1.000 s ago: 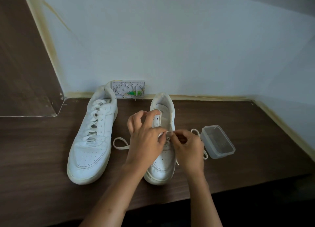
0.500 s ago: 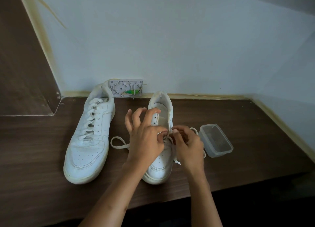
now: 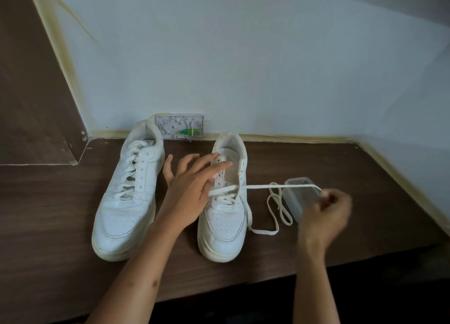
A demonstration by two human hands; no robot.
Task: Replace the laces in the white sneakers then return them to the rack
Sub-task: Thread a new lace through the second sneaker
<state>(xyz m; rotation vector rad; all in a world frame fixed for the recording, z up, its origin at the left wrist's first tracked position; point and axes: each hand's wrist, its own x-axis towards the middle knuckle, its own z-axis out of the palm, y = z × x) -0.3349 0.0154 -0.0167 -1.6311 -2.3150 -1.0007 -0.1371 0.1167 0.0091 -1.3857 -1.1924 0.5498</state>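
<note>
The left sneaker (image 3: 126, 197) stands fully laced, while on the right sneaker (image 3: 225, 209) only the lowest eyelets are threaded: the right hand (image 3: 325, 214) pinches the lace (image 3: 258, 186) taut rightward, the left hand (image 3: 192, 189) splayed over its eyelets.

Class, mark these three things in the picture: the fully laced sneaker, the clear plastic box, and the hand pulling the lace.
Laced sneaker (image 3: 121, 216): head view, on its toe cap.
Plastic box (image 3: 295, 181): head view, on its far rim.
Right hand (image 3: 327, 209): head view, on the back of the hand.
</note>
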